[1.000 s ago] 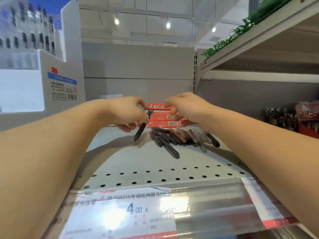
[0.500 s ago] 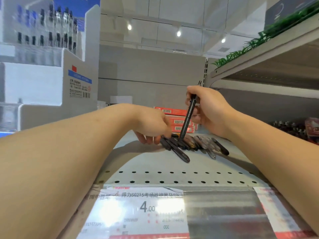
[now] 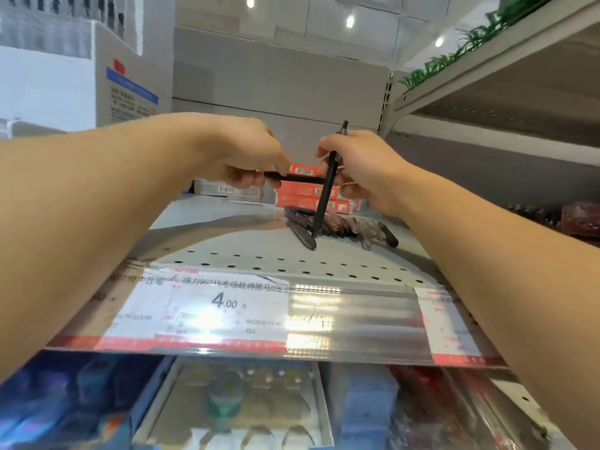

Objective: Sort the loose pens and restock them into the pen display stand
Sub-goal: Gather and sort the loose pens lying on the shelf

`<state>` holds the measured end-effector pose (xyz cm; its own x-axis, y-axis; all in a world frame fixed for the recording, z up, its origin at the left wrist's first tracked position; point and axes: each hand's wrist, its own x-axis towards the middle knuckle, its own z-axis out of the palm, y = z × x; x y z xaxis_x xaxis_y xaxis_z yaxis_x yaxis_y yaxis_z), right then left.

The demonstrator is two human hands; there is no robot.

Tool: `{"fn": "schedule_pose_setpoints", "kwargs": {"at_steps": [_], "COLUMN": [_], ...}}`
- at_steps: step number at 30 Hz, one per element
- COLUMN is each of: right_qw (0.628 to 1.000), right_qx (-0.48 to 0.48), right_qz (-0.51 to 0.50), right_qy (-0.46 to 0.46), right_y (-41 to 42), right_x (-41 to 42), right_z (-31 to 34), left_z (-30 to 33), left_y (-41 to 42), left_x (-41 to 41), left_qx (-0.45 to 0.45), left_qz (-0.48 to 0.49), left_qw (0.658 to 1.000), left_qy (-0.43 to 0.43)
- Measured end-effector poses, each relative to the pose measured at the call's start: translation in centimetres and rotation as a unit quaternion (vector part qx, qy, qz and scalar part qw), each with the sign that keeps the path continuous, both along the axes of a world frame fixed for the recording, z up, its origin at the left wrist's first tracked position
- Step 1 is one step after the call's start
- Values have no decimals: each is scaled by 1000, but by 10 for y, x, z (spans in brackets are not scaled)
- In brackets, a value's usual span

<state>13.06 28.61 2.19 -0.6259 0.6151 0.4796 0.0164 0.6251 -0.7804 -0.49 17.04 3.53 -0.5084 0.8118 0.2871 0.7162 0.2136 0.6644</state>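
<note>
— Above the shelf (image 3: 259,248), what do the hands hold?
— Left hand (image 3: 246,157) pinches a level pen (image 3: 298,178), pointing at the right hand (image 3: 360,167), which grips an upright pen (image 3: 324,193).
— Remaining pens?
— Pile (image 3: 337,225) beneath, nearer the right; stand unseen.

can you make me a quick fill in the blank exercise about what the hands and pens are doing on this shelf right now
1. The right hand holds a black pen that stands nearly ____.
2. The left hand holds a second black pen that lies roughly ____.
3. The loose pens lie in a row on the ____ shelf.
4. The price tag on the shelf edge reads ____.

Missing words: upright; horizontal; perforated; 4.00
</note>
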Motion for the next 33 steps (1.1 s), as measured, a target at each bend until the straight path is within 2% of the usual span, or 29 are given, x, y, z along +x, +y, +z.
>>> {"fn": "schedule_pose_setpoints", "kwargs": {"at_steps": [5,12,16,21,24,27,29,33], "right_qw": [1000,1000,996,997,997,996,993,985], "right_qx": [-8,-26,-68,-33,-29,-22,-43,-73], "right_qz": [-10,-10,22,67,66,82,105,131], "right_qy": [-14,-6,45,10,27,13,22,84], "right_y": [5,6,5,5,6,2,-1,-3], "right_x": [3,4,1,1,3,2,5,10], "right_z": [1,2,5,3,7,7,4,7], "left_z": [1,4,8,1,0,-10,-18,-18], "left_y": [-2,-3,-2,0,2,9,16,21], "left_x": [7,15,18,13,11,9,11,7], "left_qx": [60,100,27,-47,-101,-204,-253,-252], "left_qz": [-66,-59,-106,-132,-102,-59,-54,-65], "left_qw": [992,988,993,990,986,965,952,955], "left_qy": [-92,-102,-34,16,81,153,162,142]}}
